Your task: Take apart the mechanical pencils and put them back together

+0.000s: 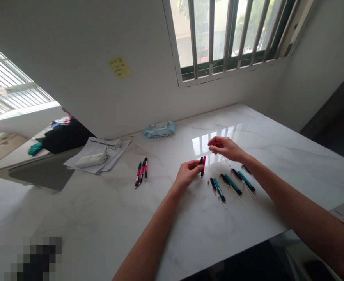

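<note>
Our left grip (187, 174) pinches red-and-black pen parts (204, 164), apparently being joined or parted; we cannot tell what our right grip (226, 148), at its two o'clock, holds, so the next move calls for fine control.

No text can be read clearly. The yellow sticky note (119, 67) carries handwriting, the light-blue wipes pack (159, 129) dark lettering, the papers (87, 150) print, all illegible.
</note>
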Motion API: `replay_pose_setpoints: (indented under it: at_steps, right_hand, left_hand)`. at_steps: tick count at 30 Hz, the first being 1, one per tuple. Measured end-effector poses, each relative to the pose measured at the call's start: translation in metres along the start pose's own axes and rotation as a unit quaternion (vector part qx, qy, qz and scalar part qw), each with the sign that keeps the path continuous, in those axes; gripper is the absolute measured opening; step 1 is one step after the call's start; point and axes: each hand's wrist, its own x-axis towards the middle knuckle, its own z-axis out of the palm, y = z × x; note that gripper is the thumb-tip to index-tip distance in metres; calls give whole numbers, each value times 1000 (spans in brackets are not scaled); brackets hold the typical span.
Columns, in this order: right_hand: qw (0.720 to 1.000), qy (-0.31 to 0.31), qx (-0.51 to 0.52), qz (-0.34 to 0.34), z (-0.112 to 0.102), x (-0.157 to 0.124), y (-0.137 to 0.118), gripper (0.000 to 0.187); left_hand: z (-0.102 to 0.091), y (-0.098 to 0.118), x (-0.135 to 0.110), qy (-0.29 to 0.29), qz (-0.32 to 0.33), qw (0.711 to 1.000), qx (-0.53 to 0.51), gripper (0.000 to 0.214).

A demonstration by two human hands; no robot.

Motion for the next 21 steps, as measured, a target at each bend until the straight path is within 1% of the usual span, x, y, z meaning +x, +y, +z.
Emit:
replay_pose_setpoints:
  at_steps: [6, 11, 17, 21]
  right_hand:
    - [1000, -19, -23, 4, 0, 0, -3, 34]
    - [999, -22, -39, -1, 0, -2, -5, 34]
    - [999, -15, -39, -11, 1, -3, -6, 29]
    - [998, -29, -51, -13, 0, -3, -7, 29]
  left_hand:
    - [-1, -2, 1, -6, -5, 1000, 0, 42]
    - [-2, -3, 2, -8, -8, 1000, 1, 42]
    - [-2, -3, 2, -12, -8, 1000, 1, 43]
    - [-3, -4, 2, -12, -6, 1000, 2, 44]
